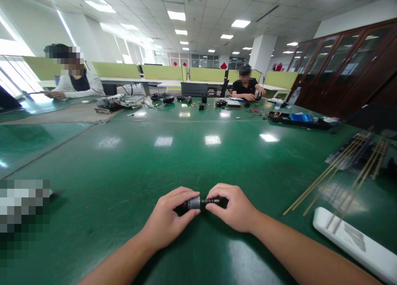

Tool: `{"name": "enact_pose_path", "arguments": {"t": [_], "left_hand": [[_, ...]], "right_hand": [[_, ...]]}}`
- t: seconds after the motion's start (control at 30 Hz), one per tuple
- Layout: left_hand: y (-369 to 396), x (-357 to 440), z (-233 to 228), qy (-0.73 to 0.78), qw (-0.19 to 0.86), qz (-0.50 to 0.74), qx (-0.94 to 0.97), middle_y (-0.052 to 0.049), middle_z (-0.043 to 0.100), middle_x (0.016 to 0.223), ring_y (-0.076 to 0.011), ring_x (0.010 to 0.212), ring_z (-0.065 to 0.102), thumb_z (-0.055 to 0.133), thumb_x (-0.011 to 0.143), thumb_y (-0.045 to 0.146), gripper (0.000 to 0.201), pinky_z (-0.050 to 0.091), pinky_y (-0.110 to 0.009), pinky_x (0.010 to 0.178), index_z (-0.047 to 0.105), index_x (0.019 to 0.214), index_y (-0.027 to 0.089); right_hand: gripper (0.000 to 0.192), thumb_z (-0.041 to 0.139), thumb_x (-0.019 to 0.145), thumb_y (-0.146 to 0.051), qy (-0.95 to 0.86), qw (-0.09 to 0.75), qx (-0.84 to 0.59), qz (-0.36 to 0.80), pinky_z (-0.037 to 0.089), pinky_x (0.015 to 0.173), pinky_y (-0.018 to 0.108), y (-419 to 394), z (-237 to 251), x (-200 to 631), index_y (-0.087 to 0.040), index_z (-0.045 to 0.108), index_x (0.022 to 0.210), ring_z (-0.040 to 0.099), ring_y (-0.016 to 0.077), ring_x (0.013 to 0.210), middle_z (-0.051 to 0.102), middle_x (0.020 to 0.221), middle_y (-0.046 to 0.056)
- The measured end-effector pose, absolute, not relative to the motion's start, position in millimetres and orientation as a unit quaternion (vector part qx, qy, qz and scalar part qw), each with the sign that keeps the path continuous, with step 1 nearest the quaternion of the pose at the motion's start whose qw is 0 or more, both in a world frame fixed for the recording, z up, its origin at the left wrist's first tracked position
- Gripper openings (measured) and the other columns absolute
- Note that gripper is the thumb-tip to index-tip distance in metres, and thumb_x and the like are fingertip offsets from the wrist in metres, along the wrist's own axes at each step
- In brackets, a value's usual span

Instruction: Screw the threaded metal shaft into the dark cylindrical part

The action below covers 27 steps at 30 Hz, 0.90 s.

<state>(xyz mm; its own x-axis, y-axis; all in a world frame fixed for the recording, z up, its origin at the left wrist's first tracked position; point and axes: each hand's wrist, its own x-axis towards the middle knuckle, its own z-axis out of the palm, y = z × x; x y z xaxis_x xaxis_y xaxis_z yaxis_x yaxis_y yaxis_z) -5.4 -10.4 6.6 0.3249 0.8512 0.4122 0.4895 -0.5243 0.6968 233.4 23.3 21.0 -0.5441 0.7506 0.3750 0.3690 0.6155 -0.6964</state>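
Low in the middle of the head view is a small cylindrical metal part [194,203], held level just over the green table. It has a grey, motor-like body and a dark, ridged shaft [212,201] pointing right; I cannot tell whether the ridges are a spring or a thread. Thumb and fingers of my left hand [171,212] are closed around the grey body, hiding its left end. Opposite it, my right hand [233,207] pinches at the shaft, its thumb below and fingers above. The shaft's tip shows between them.
Thin brass-coloured rods [328,173] lie at the right, partly over a white plastic case [353,239]. Across the green table [186,161] are electronic parts [119,102], a black tray [300,120] and a bottle [294,97]. Two people sit at the far side.
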Motion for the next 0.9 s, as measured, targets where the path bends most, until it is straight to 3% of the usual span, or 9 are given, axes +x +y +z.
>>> {"name": "enact_pose_path", "arguments": {"t": [0.9], "left_hand": [[-10.2,-7.7,7.3,0.441,0.224,0.397,0.773,0.002,0.064,0.114,-0.0144,0.102,0.062,0.071,0.089,0.024,0.035,0.050,-0.028,0.091,0.064,0.121,0.035]], "right_hand": [[0.008,0.072,0.084,-0.018,-0.825,0.349,-0.348,0.276,0.048,0.079,0.029,23.3,23.2,234.8,-0.022,0.072,0.091,0.066,0.0167,0.084,0.071,0.090,0.001]]}}
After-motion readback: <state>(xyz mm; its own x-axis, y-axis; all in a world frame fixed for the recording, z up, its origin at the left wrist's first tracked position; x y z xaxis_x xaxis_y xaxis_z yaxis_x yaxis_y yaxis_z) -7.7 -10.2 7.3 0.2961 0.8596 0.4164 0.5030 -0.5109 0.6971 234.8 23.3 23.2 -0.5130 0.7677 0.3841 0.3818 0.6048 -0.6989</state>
